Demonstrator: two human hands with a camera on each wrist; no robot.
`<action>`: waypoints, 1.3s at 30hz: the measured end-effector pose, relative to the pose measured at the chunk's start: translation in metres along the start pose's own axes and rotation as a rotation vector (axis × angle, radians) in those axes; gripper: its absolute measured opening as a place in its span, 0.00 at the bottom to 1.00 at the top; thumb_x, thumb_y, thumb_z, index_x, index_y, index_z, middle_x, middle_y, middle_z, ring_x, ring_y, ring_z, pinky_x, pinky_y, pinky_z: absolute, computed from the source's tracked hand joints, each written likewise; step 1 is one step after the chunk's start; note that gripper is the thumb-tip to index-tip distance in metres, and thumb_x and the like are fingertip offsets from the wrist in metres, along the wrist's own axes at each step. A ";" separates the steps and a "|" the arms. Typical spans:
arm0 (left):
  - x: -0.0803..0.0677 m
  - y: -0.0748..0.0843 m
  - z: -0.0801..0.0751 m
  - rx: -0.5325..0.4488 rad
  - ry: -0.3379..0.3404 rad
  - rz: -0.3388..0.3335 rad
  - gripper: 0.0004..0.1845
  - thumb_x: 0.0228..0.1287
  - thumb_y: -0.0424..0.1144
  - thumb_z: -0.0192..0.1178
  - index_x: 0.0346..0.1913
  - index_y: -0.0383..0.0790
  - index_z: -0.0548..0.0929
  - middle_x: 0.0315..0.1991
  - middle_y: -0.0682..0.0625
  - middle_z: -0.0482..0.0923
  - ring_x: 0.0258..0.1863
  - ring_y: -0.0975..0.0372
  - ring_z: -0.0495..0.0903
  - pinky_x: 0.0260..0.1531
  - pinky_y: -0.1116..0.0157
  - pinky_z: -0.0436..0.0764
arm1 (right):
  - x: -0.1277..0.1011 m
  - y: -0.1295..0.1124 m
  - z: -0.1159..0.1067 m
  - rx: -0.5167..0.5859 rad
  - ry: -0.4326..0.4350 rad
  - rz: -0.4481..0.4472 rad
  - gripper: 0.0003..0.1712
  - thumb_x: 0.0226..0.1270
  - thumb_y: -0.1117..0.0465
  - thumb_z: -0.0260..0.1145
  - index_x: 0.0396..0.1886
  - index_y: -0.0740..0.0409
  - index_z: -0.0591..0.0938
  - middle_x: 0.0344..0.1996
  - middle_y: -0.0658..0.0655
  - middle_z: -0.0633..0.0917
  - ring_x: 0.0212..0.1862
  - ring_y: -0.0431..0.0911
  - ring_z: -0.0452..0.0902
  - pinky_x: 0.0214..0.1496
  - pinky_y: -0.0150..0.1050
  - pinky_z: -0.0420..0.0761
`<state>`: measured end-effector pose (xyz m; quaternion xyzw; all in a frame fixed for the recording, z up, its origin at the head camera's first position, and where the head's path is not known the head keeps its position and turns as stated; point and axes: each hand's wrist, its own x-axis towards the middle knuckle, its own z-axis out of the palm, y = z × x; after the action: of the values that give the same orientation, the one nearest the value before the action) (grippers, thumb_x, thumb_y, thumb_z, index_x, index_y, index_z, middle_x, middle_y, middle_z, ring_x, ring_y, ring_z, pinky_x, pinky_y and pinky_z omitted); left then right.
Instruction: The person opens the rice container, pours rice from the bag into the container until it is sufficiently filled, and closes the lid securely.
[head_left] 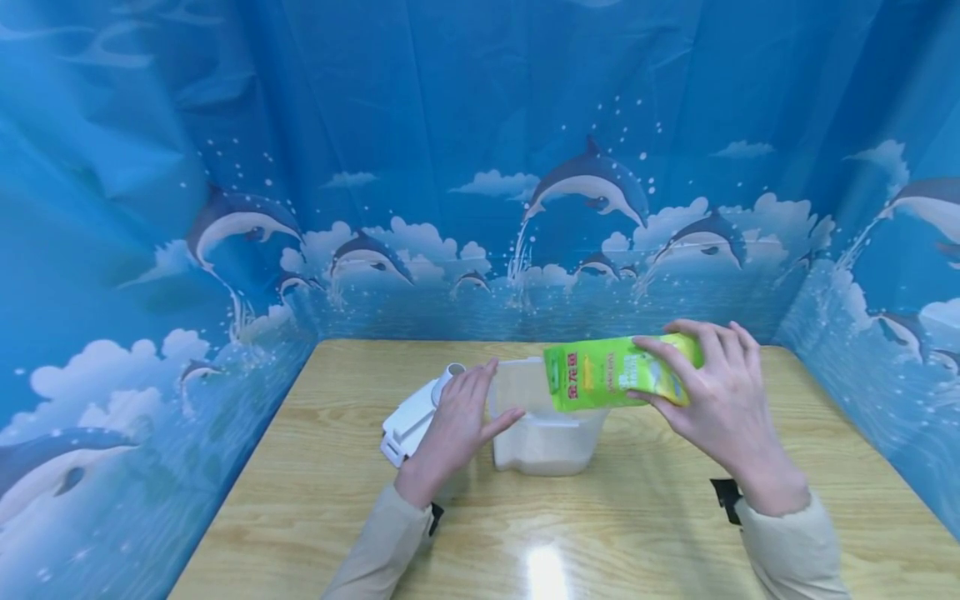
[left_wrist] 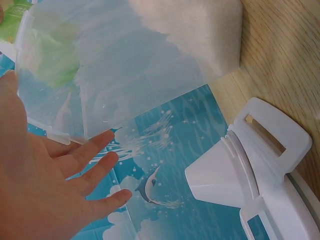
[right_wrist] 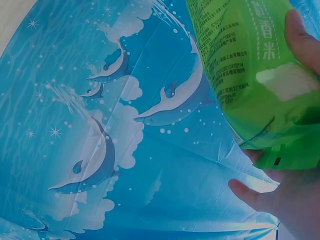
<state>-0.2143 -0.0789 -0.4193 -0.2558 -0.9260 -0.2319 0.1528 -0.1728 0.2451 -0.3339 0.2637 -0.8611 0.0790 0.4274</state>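
The right hand [head_left: 723, 396] has its grip curled round a green rice bag [head_left: 618, 371], tipped sideways over the clear container [head_left: 543, 433] on the desk [head_left: 645, 517]. The left hand [head_left: 457, 421] rests straight-fingered against the container's left wall, the white lid [head_left: 408, 421] just left of it.

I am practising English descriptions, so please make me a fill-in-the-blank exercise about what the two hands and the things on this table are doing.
1. The right hand grips a ____ bag tipped over the clear container.
2. The left hand rests against the side of the clear ____.
3. The white lid lies on the wooden table, to the ____ of the container.
4. The grains inside the container are ____ in colour.

Missing words: green; container; left; white
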 end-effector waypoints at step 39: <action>0.001 0.000 0.001 -0.016 -0.019 -0.022 0.47 0.72 0.67 0.50 0.79 0.35 0.56 0.74 0.38 0.65 0.73 0.45 0.64 0.75 0.43 0.59 | 0.001 -0.002 0.003 0.025 -0.018 -0.015 0.40 0.71 0.25 0.45 0.60 0.48 0.82 0.55 0.68 0.77 0.54 0.69 0.69 0.63 0.75 0.60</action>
<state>-0.2155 -0.0780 -0.4192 -0.2490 -0.9283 -0.2383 0.1394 -0.1739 0.2420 -0.3354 0.2760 -0.8620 0.0842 0.4168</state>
